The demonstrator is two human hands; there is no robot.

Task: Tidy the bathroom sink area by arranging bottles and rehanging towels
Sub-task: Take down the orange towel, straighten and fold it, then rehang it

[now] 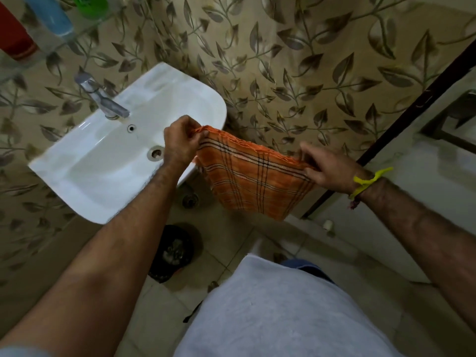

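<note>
An orange checked towel [253,176] hangs folded in the air to the right of the white sink [108,161]. My left hand [181,143] pinches its upper left corner. Gripping the upper right corner is my right hand [328,168], which wears a yellow wrist band. The towel's top edge is stretched between both hands and the rest droops down. On a glass shelf at the upper left stand a red bottle [15,34], a blue bottle [55,16] and a green bottle [90,5], all only partly in view.
A chrome tap [103,99] sits at the back of the sink. Leaf-patterned tiles cover the wall. A dark door frame [401,119] runs diagonally at the right. On the floor lie a drain [190,200] and a black object [175,249].
</note>
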